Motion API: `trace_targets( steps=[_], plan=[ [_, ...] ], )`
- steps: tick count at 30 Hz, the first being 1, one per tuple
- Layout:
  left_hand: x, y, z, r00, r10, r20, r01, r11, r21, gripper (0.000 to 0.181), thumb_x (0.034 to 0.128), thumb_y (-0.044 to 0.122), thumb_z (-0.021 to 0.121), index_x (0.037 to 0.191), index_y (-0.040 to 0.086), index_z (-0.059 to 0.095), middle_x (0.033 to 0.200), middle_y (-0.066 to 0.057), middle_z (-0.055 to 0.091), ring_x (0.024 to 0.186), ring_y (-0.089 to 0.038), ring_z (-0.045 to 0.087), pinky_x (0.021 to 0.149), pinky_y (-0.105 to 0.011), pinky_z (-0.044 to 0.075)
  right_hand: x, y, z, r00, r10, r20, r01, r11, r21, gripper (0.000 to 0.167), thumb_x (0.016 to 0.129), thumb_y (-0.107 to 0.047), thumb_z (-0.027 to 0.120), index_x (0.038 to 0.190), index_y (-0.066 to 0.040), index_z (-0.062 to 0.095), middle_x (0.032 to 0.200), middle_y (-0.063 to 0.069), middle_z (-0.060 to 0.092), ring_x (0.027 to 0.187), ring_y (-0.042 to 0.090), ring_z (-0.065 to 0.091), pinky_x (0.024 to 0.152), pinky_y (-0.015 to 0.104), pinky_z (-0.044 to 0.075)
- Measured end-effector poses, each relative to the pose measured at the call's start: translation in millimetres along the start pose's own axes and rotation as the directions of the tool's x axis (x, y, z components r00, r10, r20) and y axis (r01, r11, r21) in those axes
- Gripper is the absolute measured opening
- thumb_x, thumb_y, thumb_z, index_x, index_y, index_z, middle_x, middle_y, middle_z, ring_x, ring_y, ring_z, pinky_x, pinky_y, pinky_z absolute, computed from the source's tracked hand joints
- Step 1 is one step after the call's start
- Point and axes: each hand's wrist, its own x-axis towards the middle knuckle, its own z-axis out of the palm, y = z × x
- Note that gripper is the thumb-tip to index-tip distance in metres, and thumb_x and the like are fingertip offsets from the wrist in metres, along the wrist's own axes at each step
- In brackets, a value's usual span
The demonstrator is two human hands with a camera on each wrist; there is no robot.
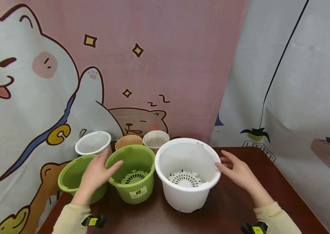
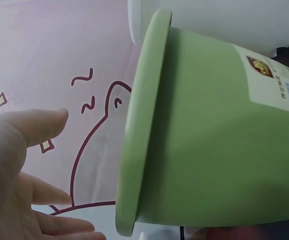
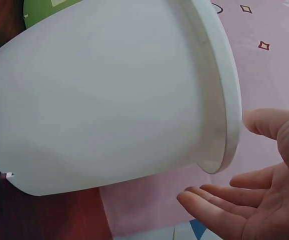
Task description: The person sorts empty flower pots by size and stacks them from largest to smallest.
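white pot [image 1: 186, 182] stands upright by green pot [image 1: 130, 172]; left hand [image 1: 96, 172] and right hand [image 1: 238, 169] (both spread) hold neither; gripping seems not yet done.

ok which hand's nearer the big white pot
Right. The right hand is beside the big white pot; the left hand is by the left side of the labelled green pot.

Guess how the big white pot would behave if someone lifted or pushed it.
The white pot is probably light for its size, since it stands empty. Its smooth, plastic-looking wall suggests it's fairly stiff, perhaps slightly slippery. Pushed high, it might tip, because it narrows from rim to base.
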Motion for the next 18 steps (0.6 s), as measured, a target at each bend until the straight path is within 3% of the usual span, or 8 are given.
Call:
trace_targets(
  steps=[11, 18],
  plan=[
    [15.3, -11.1, -5.6, 0.993, -0.046, 0.104, 0.052, 0.997, -0.058, 0.09, 0.0935, 0.055, 0.059, 0.15, -0.01, 0.03, 0.145, -0.034, 0.039, 0.129, -0.052, 0.042, 0.104, -0.061, 0.036, 4.2, 0.2, 8.5, 0.996, 0.065, 0.068, -0.074, 0.987, 0.143, 0.08, 0.094, -0.036, 0.068, 0.15, 0.007, 0.029, 0.128, 0.032, 0.056, 0.094, 0.031, 0.07, 0.071, 0.04, 0.06],
    [24.0, -19.6, -3.8, 0.986, -0.067, 0.156, 0.081, 0.993, -0.085, 0.086, 0.0936, 0.052, 0.06, 0.148, -0.009, 0.033, 0.132, -0.038, 0.05, 0.121, -0.054, 0.049, 0.099, -0.061, 0.041, 5.5, -0.6, 11.1, 0.996, 0.069, 0.063, -0.079, 0.981, 0.177, 0.072, 0.096, -0.029, 0.066, 0.148, 0.007, 0.032, 0.124, 0.033, 0.057, 0.087, 0.028, 0.071, 0.067, 0.037, 0.06]
  ],
)
